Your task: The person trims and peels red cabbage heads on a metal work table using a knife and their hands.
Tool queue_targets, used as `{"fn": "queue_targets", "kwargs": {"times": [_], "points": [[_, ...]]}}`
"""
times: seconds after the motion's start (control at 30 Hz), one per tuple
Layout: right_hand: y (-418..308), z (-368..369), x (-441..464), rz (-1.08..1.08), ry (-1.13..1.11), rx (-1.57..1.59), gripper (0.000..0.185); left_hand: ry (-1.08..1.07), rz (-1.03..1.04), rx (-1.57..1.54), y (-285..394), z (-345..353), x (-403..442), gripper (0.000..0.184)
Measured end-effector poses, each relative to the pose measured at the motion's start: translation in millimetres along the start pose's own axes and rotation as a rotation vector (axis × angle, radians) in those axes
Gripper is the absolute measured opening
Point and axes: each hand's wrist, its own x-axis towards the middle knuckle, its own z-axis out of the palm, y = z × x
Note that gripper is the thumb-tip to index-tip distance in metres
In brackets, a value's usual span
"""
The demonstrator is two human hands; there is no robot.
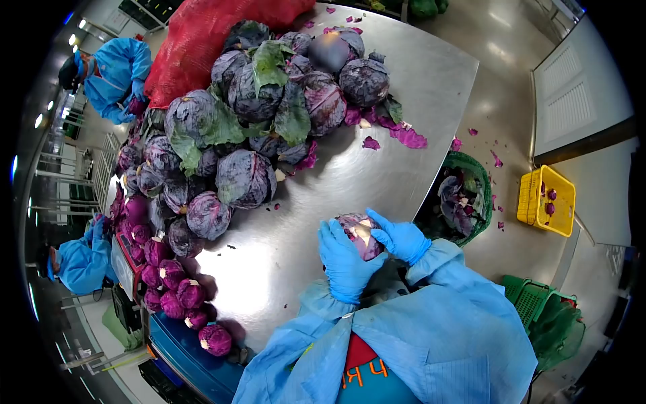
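Note:
A red cabbage (354, 227) with a pale cut stem end is held above the near edge of the steel table, in front of my body. Wrapped around its left and near side is my blue-gloved left hand (344, 264). My right hand (402, 240), gloved too, grips the cabbage's right side, with thumb and fingers bent at its edge. Whether a small tool is in the right hand cannot be seen. A large pile of untrimmed red cabbages (245, 178) with dark outer leaves lies to the left. Nearer me on that side are peeled bright purple cabbages (190, 294).
A red mesh sack (202, 47) lies behind the pile on the steel table (424, 60). Beside the table's right edge, a green mesh-lined bin (479, 192) holds leaves. A yellow crate (565, 195) and green baskets (528, 296) stand on the floor. Two co-workers (118, 71) are at left.

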Motion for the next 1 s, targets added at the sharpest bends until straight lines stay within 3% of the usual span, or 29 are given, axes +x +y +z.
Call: {"fn": "queue_targets", "kwargs": {"times": [0.2,0.33,0.43,0.57,0.67,0.77,0.8,0.83,0.87,0.9,0.93,0.97,1.0], "points": [[-44,-29,11,0.300,-0.098,-0.194,0.056,-0.059,-0.089,0.066,15,1,9,0.115],[-14,-26,32,0.201,-0.132,-0.177,0.056,-0.076,-0.060,0.183,32,6,7,0.112],[-11,-34,35,0.271,-0.184,-0.106,0.057,-0.041,-0.052,0.208,33,8,7,0.118],[-13,-20,30,0.272,-0.017,0.084,0.055,0.013,0.018,0.107,13,9,1,0.120],[-16,-19,34,0.266,-0.027,-0.066,0.059,-0.005,0.106,0.001,-6,-2,1,0.121],[11,-20,41,0.495,-0.112,0.351,0.059,-0.019,0.189,-0.183,-44,-9,-13,0.120],[30,-12,36,0.401,0.032,0.224,0.058,0.013,0.153,-0.253,-58,-7,-22,0.123],[53,-9,30,0.532,0.029,0.292,0.058,0.052,0.083,-0.441,-68,-4,-31,0.124],[70,-12,20,0.409,0.173,0.287,0.059,0.091,0.010,-0.629,-75,-3,-40,0.124],[73,-34,13,0.606,0.172,0.316,0.057,0.133,-0.059,-0.819,-84,0,-45,0.125],[81,-54,3,0.667,0.220,0.104,0.057,0.179,-0.080,-0.820,-94,5,-50,0.128],[103,-62,-7,0.705,0.245,0.104,0.058,0.203,-0.085,-0.813,-93,6,-49,0.128],[98,-81,-20,0.665,0.223,-0.239,0.068,0.228,-0.090,-0.807,-89,7,-44,0.127]]}}
